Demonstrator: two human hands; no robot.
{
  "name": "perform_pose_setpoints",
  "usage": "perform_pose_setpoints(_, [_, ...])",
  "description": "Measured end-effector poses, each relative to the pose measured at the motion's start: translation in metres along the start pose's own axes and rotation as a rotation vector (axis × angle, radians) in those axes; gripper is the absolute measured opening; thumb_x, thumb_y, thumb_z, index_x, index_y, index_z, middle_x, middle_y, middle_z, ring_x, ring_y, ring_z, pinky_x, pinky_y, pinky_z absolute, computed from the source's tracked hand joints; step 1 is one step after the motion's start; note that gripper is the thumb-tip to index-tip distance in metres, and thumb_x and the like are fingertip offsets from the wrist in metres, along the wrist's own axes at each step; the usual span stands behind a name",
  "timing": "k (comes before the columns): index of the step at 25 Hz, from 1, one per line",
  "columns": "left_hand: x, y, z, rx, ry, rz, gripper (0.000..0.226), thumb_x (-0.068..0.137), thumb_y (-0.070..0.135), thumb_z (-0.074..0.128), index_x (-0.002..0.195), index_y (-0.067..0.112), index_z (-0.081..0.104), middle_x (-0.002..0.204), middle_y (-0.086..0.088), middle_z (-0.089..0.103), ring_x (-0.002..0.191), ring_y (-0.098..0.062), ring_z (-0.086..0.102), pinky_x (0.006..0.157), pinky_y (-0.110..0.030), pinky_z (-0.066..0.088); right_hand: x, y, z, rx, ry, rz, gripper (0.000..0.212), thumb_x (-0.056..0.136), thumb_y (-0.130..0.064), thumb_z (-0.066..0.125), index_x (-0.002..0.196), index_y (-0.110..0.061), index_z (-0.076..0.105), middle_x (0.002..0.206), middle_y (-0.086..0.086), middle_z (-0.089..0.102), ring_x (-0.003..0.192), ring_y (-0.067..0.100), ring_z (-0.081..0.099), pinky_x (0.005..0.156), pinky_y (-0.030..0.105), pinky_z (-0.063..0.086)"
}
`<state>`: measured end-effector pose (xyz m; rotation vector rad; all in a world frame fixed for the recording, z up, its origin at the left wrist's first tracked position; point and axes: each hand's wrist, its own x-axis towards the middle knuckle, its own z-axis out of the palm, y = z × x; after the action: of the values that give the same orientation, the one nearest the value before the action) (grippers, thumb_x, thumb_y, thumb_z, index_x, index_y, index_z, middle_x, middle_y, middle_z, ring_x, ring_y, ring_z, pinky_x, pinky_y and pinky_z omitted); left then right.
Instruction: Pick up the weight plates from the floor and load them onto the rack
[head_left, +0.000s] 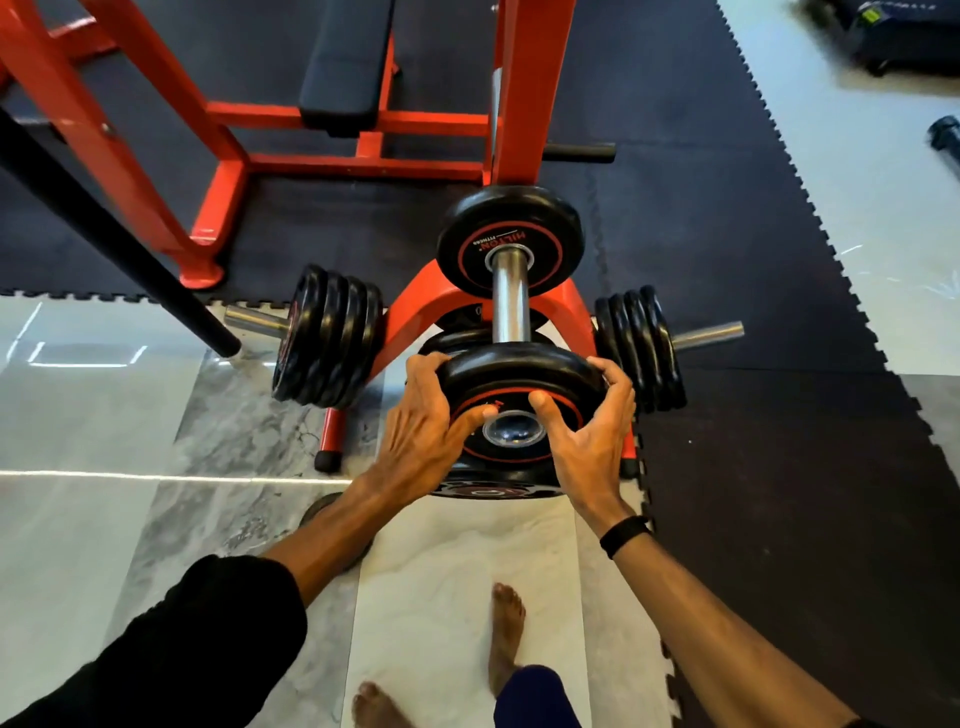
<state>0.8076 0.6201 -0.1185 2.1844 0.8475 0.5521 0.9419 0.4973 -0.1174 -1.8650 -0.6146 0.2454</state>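
Note:
A black weight plate (519, 371) with a red ring is held in both hands, its centre hole at the near tip of the rack's chrome front peg (510, 296). My left hand (423, 431) grips its left rim, thumb on the face. My right hand (589, 431) grips its right rim. The orange rack (415, 317) carries one plate (511, 241) far back on the same peg, several plates (327, 338) on its left peg and several (641, 345) on its right peg. Another plate (493, 488) lies low beneath the held one. A dark disc (319, 506) shows behind my left forearm.
An orange bench frame (223, 171) with a black pad stands behind the rack on black foam mats. A black bar (104, 223) slants in from the left. My bare feet (506, 634) stand on marble tiles.

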Motion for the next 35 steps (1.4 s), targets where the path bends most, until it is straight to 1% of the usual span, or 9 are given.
perform_pose_setpoints(6, [0.016, -0.004, 0.004, -0.008, 0.058, 0.083, 0.057, 0.084, 0.054, 0.058, 0.123, 0.026, 0.027, 0.114, 0.004, 0.034, 0.098, -0.008, 0.046, 0.073, -0.005, 0.039, 0.018, 0.013, 0.008, 0.022, -0.026, -0.013, 0.062, 0.076, -0.056, 0.068, 0.125, -0.039, 0.035, 0.121, -0.008, 0.041, 0.118, 0.016, 0.042, 0.102, 0.046, 0.042])
perform_pose_setpoints(11, [0.025, -0.015, 0.008, 0.01, 0.076, 0.149, 0.056, 0.087, 0.047, 0.061, 0.124, 0.018, 0.029, 0.117, 0.007, 0.029, 0.101, -0.011, 0.045, 0.082, -0.016, 0.044, 0.021, 0.018, 0.014, 0.095, -0.054, -0.085, 0.068, 0.077, -0.044, 0.072, 0.129, -0.023, 0.034, 0.123, -0.003, 0.037, 0.115, 0.009, 0.042, 0.095, 0.011, 0.039])
perform_pose_setpoints(14, [0.061, -0.025, 0.011, 0.062, 0.058, 0.112, 0.062, 0.088, 0.051, 0.058, 0.127, 0.012, 0.032, 0.12, -0.001, 0.035, 0.106, -0.02, 0.047, 0.087, -0.041, 0.05, 0.058, 0.022, 0.02, 0.022, -0.128, -0.102, 0.066, 0.08, -0.047, 0.07, 0.128, -0.025, 0.032, 0.124, -0.01, 0.034, 0.12, 0.015, 0.038, 0.105, 0.029, 0.038])
perform_pose_setpoints(16, [0.09, -0.026, 0.016, 0.167, 0.06, 0.066, 0.076, 0.088, 0.057, 0.054, 0.139, 0.007, 0.028, 0.138, -0.014, 0.034, 0.122, -0.028, 0.043, 0.097, -0.049, 0.045, 0.09, 0.021, 0.028, -0.147, -0.163, -0.069, 0.079, 0.079, -0.062, 0.06, 0.137, -0.019, 0.028, 0.138, -0.002, 0.031, 0.132, 0.019, 0.03, 0.112, 0.045, 0.029])
perform_pose_setpoints(18, [0.119, -0.024, 0.02, 0.251, 0.043, 0.0, 0.098, 0.087, 0.063, 0.05, 0.151, 0.0, 0.011, 0.157, -0.027, 0.007, 0.146, -0.038, 0.017, 0.117, -0.054, 0.023, 0.123, 0.016, 0.039, -0.303, -0.195, 0.018, 0.105, 0.076, -0.075, 0.051, 0.151, -0.013, 0.011, 0.159, 0.015, 0.008, 0.147, 0.03, 0.008, 0.117, 0.057, 0.01])
perform_pose_setpoints(20, [0.146, -0.022, 0.019, 0.315, 0.032, -0.034, 0.113, 0.085, 0.071, 0.043, 0.151, -0.006, -0.005, 0.157, -0.033, -0.013, 0.149, -0.042, -0.009, 0.12, -0.052, -0.003, 0.15, 0.009, 0.048, -0.402, -0.209, 0.062, 0.121, 0.072, -0.084, 0.039, 0.153, -0.007, -0.009, 0.159, 0.021, -0.018, 0.148, 0.037, -0.013, 0.113, 0.063, -0.004])
perform_pose_setpoints(22, [0.17, -0.021, 0.016, 0.365, 0.048, -0.037, 0.117, 0.081, 0.077, 0.033, 0.149, -0.01, -0.007, 0.155, -0.036, -0.014, 0.147, -0.045, -0.013, 0.118, -0.053, -0.01, 0.172, 0.004, 0.055, -0.436, -0.208, 0.049, 0.129, 0.064, -0.087, 0.03, 0.151, -0.005, -0.019, 0.157, 0.021, -0.027, 0.147, 0.038, -0.02, 0.112, 0.064, -0.01])
perform_pose_setpoints(28, [0.182, -0.032, 0.018, 0.362, 0.015, 0.009, 0.113, 0.078, 0.082, 0.026, 0.149, 0.004, -0.016, 0.156, -0.032, -0.019, 0.148, -0.043, -0.012, 0.115, -0.056, -0.012, 0.185, 0.011, 0.055, -0.402, -0.26, 0.078, 0.129, 0.067, -0.084, 0.041, 0.149, -0.01, -0.025, 0.159, 0.018, -0.023, 0.147, 0.036, -0.019, 0.111, 0.063, -0.014])
perform_pose_setpoints(35, [0.156, -0.019, 0.01, 0.258, -0.209, -0.312, 0.122, 0.085, 0.065, 0.055, 0.145, 0.006, -0.033, 0.156, -0.019, -0.032, 0.147, -0.035, -0.024, 0.115, -0.055, -0.015, 0.177, 0.012, 0.041, -0.494, -0.399, 0.232, 0.113, 0.084, -0.072, 0.047, 0.15, -0.015, -0.024, 0.162, 0.017, -0.012, 0.149, 0.033, -0.013, 0.113, 0.061, -0.01])
